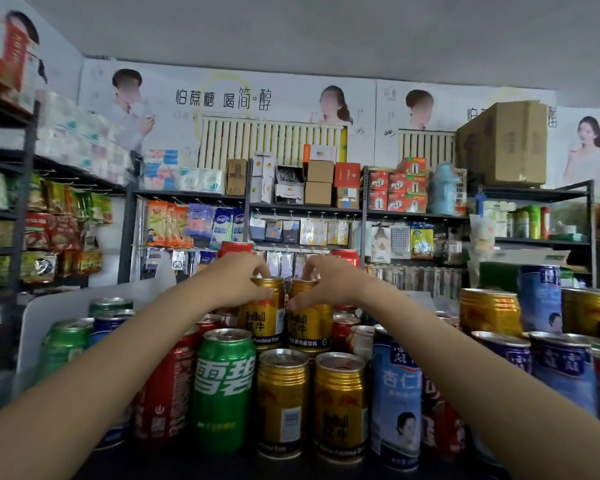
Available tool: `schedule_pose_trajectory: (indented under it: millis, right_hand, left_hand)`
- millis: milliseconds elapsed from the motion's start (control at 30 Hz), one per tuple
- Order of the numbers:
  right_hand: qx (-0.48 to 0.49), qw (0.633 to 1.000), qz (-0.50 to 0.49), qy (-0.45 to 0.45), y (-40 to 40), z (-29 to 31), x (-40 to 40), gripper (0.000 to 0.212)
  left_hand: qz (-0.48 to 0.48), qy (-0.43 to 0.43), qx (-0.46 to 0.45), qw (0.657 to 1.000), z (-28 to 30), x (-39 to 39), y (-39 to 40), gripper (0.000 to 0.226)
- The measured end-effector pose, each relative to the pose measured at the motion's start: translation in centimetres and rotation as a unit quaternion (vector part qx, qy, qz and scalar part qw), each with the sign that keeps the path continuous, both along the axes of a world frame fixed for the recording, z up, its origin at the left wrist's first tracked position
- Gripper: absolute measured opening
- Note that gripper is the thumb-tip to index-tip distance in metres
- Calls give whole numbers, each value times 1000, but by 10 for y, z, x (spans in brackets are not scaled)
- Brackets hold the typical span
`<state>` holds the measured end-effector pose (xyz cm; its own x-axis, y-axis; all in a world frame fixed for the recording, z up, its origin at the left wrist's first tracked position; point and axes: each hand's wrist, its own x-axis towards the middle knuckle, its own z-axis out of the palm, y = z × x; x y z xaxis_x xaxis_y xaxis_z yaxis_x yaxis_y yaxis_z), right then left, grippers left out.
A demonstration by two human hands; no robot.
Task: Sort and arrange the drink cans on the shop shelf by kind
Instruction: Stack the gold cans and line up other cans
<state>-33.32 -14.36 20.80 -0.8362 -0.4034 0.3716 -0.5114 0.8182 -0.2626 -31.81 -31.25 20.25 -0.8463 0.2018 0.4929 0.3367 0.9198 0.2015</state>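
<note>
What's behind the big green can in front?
Behind the green can stand red cans and a gold can gripped by the left hand. Anything lower is hidden.

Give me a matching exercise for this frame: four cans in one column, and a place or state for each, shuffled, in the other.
Things:
1. left gold can
2. right gold can
3. green can
4. light blue can

Places or states:
A. front row, left of two unheld gold cans
B. held at its top by the right hand
C. front row, right of two unheld gold cans
D. held at its top by the left hand

Pairs: 1-D, 2-B, 3-A, 4-C
</note>
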Motion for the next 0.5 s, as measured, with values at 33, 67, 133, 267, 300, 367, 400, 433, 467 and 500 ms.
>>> schedule_pose_trajectory:
  millis: [33,67,133,267,300,367,400,433,467,500]
  right_hand:
    - [-27,1000,-8,-1,0,-1,-1,51]
    - [-48,999,-15,-9,1,-1,-1,48]
    - [-75,997,-13,-24,4,0,0,43]
    - [-238,971,-13,-30,12,12,1,47]
    - [-274,961,-23,-14,15,18,1,47]
    - [-286,956,-56,36,20,26,-1,45]
    - [-265,960,-74,60,22,29,-2,45]
    - [-235,965,-90,74,24,29,-4,45]
    - [-206,970,-102,75,25,28,-6,46]
    - [-182,975,-113,66,26,24,-9,47]
  left_hand:
    - [2,-3,9,1000,-2,-1,-2,35]
    - [3,-9,22,1000,-3,-2,-4,38]
    - [5,-24,58,998,-6,-5,-8,46]
    - [-5,-77,170,982,-8,-8,-9,69]
    - [-10,-92,185,978,-8,-9,-9,72]
    - [-15,-102,201,974,-10,-10,-7,76]
    - [-15,-99,208,973,-10,-10,-6,77]
    - [-15,-94,216,972,-11,-10,-7,78]
    - [-15,-89,225,970,-11,-10,-7,78]
    - [-13,-84,230,969,-11,-10,-8,79]
